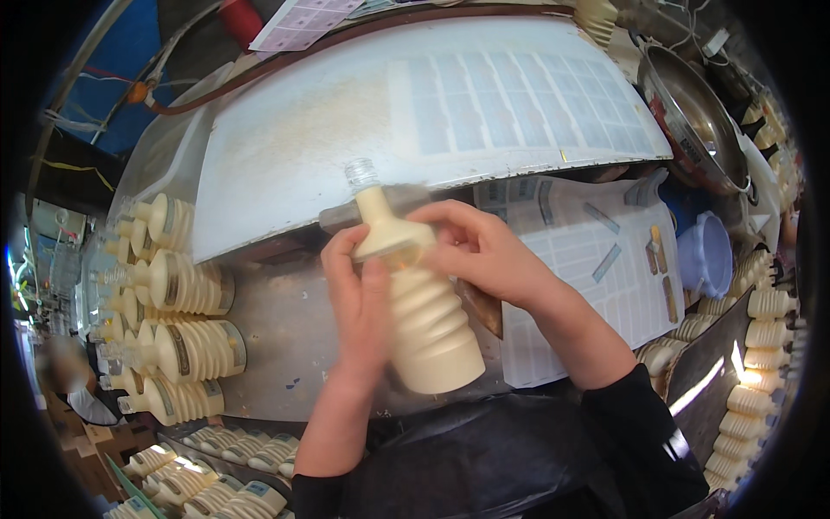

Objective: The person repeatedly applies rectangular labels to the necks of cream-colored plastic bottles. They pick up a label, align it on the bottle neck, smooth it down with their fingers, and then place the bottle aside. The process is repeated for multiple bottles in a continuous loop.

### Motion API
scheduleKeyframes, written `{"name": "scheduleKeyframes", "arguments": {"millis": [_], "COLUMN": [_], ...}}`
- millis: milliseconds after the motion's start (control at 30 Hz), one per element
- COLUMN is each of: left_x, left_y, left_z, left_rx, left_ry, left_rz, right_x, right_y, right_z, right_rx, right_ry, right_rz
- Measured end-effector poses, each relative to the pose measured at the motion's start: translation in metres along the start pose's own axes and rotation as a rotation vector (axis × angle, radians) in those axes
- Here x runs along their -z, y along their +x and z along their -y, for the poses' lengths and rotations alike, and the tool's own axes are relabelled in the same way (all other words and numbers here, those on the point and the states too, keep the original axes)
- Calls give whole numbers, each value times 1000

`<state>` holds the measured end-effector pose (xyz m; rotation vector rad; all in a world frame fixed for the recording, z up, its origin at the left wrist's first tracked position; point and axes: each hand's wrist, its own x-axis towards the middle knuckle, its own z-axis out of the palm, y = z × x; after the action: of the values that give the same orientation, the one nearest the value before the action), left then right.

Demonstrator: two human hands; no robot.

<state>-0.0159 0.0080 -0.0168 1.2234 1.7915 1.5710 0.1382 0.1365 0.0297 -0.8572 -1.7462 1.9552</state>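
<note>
One cream bottle (pixel 437 324) fills the middle of my head view, and from far off I can see most of it. It has fat rings down its body and a clear screw neck (pixel 361 175) at its thin end. That end points away from me, a little to the left. The wide bottom points back toward the black cloth (pixel 484 458), a little to the right. So its long line runs nearly straight out.

My left hand (pixel 350 285) has hold of its left side, with fingers bent around it and the thumb on the front. My right hand (pixel 488 255) is half curled at its right shoulder, fingers touching; I cannot tell if it grips or only presses. Between that thumb and those fingers is a shiny band (pixel 402 258). It lies just beside both, so neither hand looks nearer. I cannot tell if the bottle rests on the metal table (pixel 277 346) or is held up.

Off to the right is a white sheet (pixel 553 337) with small gray strips (pixel 607 262) on it, on my right hand's side. Near the clear neck is a white board (pixel 285 173). More ringed bottles (pixel 199 285) are bunched at the left.
</note>
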Motion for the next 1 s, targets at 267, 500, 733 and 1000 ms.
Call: {"name": "scheduleKeyframes", "arguments": {"millis": [267, 500, 733, 1000], "left_x": [9, 15, 23, 15], "left_y": [14, 22, 25, 21], "left_z": [-29, -40, -38, -30], "left_rx": [-233, -238, -247, -159], "left_ry": [274, 241, 268, 182], "left_rz": [-109, -31, 33, 5], "right_x": [2, -13, -22, -25], "right_y": [-8, -9, -13, -11], "right_z": [-3, 1, 13, 19], "right_rx": [13, 170, 263, 152], "right_ry": [-47, -340, -421, -324], "right_rz": [-61, -300, -308, -292]}}
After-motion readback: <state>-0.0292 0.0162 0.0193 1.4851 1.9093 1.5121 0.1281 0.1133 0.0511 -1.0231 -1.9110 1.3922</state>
